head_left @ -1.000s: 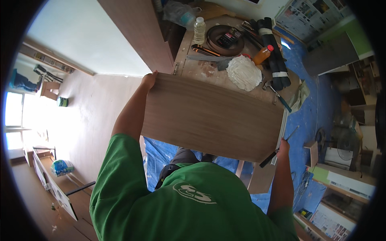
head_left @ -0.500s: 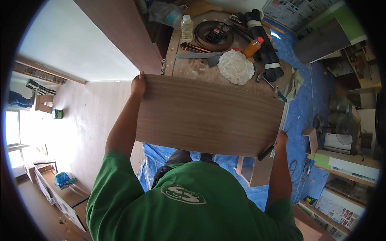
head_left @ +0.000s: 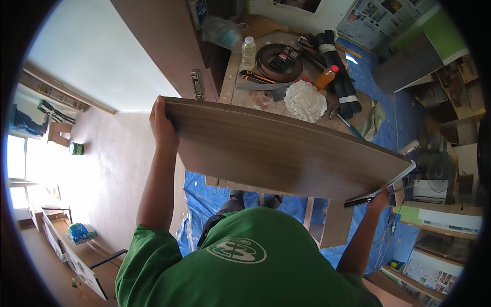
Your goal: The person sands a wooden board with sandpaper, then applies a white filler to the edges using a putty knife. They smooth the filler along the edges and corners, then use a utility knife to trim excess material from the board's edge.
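Note:
I hold a brown wood-grain panel (head_left: pixel 271 146) with pale edging on its right end. My left hand (head_left: pixel 162 125) grips its upper left corner. My right hand (head_left: pixel 377 198) is closed on the lower right edge and also holds a screwdriver (head_left: pixel 358 202) with a black handle, its thin shaft pointing right. A small metal fitting (head_left: pixel 409 147) juts from the panel's upper right corner. A hinge (head_left: pixel 197 84) is on the upright brown board behind. Beyond the panel, a cluttered worktop (head_left: pixel 258 105) carries a hammer (head_left: pixel 342 120) and a crumpled white cloth (head_left: pixel 305 101).
The worktop also holds bottles (head_left: pixel 248 52), black rolls (head_left: pixel 338 71), a coil of brown strip (head_left: pixel 266 56) and a cutter knife (head_left: pixel 255 77). Blue sheeting (head_left: pixel 202 204) covers the floor around my feet. Boards and a fan (head_left: pixel 434 163) stand at the right, shelving (head_left: pixel 76 256) at lower left.
The panel has shifted left and right-outward, its right end swinging out toward the right and its top edge tilting up off the worktop. Both hands moved with it, the left one lower.

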Demonstrator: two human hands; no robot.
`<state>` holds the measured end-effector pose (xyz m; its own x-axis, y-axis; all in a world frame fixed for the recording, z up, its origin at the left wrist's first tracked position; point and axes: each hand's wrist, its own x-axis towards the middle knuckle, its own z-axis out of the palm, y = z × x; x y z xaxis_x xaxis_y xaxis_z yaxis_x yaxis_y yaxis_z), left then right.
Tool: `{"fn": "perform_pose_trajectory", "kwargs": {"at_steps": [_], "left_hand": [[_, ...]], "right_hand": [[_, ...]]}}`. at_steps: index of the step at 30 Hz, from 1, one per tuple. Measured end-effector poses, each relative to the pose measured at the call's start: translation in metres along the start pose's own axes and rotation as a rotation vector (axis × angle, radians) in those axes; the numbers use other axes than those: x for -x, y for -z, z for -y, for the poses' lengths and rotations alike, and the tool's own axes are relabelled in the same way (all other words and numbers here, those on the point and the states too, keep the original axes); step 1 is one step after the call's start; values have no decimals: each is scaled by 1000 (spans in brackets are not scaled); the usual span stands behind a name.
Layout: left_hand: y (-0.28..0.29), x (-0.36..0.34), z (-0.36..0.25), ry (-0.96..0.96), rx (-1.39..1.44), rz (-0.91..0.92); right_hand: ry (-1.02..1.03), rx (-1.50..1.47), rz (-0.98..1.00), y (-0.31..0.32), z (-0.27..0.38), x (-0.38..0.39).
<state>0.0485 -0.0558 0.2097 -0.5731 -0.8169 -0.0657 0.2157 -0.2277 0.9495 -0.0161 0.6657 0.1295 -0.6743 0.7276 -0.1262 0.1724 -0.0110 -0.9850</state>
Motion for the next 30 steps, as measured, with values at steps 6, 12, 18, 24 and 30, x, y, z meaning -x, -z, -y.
{"fn": "perform_pose_trajectory", "kwargs": {"at_steps": [6,12,18,24,30], "left_hand": [[4,-4,26,-48,98,-66],[6,9,22,-186,-18,1],[8,27,17,-252,-121,61],[19,34,16,-288,-186,173],[19,45,1,-311,-145,239]], "right_hand": [[88,3,99,41,-50,-56],[46,-46,-21,4,-43,-16],[-17,-97,-25,10,-53,-11],[-47,-71,16,17,-56,-17],[-112,-104,2,13,-50,-14]]}}
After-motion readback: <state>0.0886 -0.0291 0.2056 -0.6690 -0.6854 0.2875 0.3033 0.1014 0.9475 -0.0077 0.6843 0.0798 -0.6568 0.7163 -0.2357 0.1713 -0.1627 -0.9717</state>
